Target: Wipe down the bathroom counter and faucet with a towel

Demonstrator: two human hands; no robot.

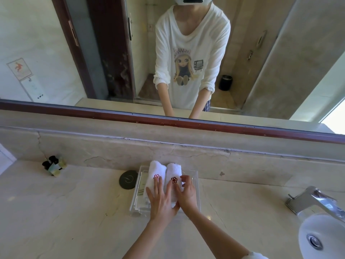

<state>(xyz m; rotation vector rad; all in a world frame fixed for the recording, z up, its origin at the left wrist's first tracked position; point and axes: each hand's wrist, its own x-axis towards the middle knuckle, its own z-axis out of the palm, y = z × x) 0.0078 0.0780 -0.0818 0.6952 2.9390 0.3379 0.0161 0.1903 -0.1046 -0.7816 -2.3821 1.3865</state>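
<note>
Left hand [161, 200] lies flat, fingers straight, steadying left rolled towel [155, 176] in clear tray [195, 184]; right hand [186, 192] pinches right towel [172, 177], prob. to lift it. Counter [74, 212] & faucet [315, 201] at right, not yet wiped.

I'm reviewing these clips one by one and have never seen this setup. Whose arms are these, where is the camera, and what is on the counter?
There is no machine: a person wears a camera on the head, looking down at their own arms; the mirror shows them reflected. The left hand lies flat with straight fingers across two rolled white towels in a clear tray. The right hand curls its fingers round the right towel. On the marble counter also stand small toiletry bottles and a round black disc. At right are the faucet and white basin. No wiping has begun.
</note>
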